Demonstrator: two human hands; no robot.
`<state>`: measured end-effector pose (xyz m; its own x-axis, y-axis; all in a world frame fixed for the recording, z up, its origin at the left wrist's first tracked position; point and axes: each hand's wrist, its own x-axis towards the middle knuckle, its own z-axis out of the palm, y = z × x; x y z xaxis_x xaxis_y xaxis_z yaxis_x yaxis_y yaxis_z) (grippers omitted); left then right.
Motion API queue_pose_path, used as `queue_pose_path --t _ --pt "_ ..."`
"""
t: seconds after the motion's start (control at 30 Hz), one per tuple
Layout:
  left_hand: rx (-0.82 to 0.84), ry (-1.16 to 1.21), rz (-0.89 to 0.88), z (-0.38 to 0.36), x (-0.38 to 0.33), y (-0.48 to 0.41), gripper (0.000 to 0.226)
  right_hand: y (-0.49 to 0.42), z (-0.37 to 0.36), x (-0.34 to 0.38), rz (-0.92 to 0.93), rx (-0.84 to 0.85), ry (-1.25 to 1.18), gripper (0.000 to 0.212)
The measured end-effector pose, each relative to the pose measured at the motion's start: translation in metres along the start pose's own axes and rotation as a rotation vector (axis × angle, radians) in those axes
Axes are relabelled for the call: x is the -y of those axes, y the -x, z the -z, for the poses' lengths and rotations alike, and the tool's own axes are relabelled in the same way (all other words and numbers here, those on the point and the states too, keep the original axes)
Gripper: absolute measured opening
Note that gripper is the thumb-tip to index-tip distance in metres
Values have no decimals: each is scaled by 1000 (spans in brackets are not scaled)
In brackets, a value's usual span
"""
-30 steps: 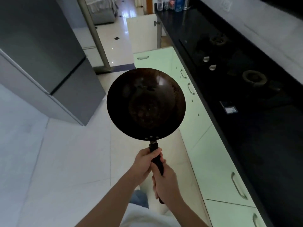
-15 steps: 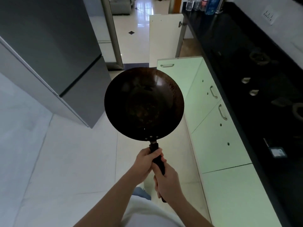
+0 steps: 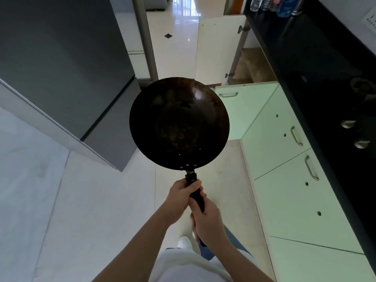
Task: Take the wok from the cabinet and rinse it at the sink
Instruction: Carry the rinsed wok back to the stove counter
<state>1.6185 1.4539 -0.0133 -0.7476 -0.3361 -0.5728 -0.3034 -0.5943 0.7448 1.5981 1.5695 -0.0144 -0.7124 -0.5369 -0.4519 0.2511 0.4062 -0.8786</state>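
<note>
Tiled floor — one wok, two hands.

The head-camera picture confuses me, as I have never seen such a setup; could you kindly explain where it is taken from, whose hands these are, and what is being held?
There is no machine here. A person wears one wide-angle camera on the head, looking forward and down, so you see their own arms from above and the room looks bent at the edges.

Both hands grip the black handle of a dark wok, held out in front with its bowl facing up at the camera. The left hand is nearer the bowl; the right hand is behind it, lower on the handle. The bowl looks empty, though dark and stained.

On the right runs a black countertop over pale green cabinet doors. Farther along, one cabinet door stands open. Bottles stand at the counter's far end. On the left is a grey refrigerator. No sink is visible.
</note>
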Motion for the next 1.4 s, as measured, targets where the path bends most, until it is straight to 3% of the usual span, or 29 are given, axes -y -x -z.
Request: queue_pose_path --t 0.27,0.6,1.0,1.4 --pt "-21 18 -19 19 -69 -77 11 -99 -12 51 61 52 39 18" --pt "-57 75 -55 23 -189 -209 8 -263 -8 132 67 118 -2 24" --pt "-87 63 -16 34 -253 -322 11 -382 -8 178 61 125 40 16" --pt "27 10 40 70 -377 -479 9 -549 -39 260 55 -6 16 14"
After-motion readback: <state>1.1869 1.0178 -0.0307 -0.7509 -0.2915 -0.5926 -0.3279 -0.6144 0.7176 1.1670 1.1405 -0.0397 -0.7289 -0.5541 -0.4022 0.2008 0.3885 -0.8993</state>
